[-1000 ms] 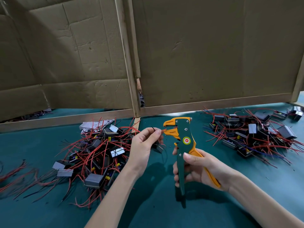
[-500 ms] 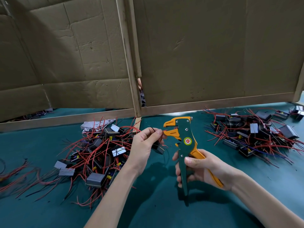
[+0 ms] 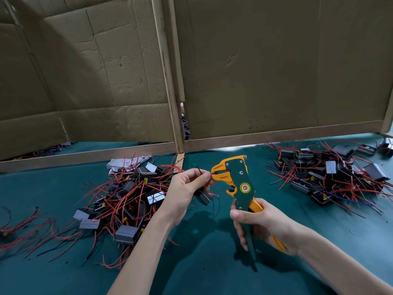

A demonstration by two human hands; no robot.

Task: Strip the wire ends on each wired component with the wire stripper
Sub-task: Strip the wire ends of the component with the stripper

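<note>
Wire stripper (image 3: 242,184): held upright above the near centre of the green table (image 3: 202,269), head up, orange mouth facing left. The right hand (image 3: 263,226) is wrapped round both handles, fingers curled over the green handle, with the orange handle against the palm. Compared with one second ago, the handles stand closer together and the lower end of the tool leans further right; the head sits at nearly the same spot.

The left hand (image 3: 182,192) pinches a red wire (image 3: 212,173) between thumb and forefinger, right at the mouth of the tool. The wire end sits between the jaws. A thin black wire (image 3: 198,169) sticks up from the same fingers. The component (image 3: 203,197), a small dark block, hangs just under the left fingers, off the table. This hand is placed as it was before.

Further back, the left pile (image 3: 127,194) of components with red leads lies beside the left hand. The right pile (image 3: 331,175) lies well apart, at the far right. Both piles are unchanged. Loose wires (image 3: 21,226) lie at the left edge. A cardboard wall (image 3: 255,71) with a wooden post (image 3: 168,81) closes the back.
</note>
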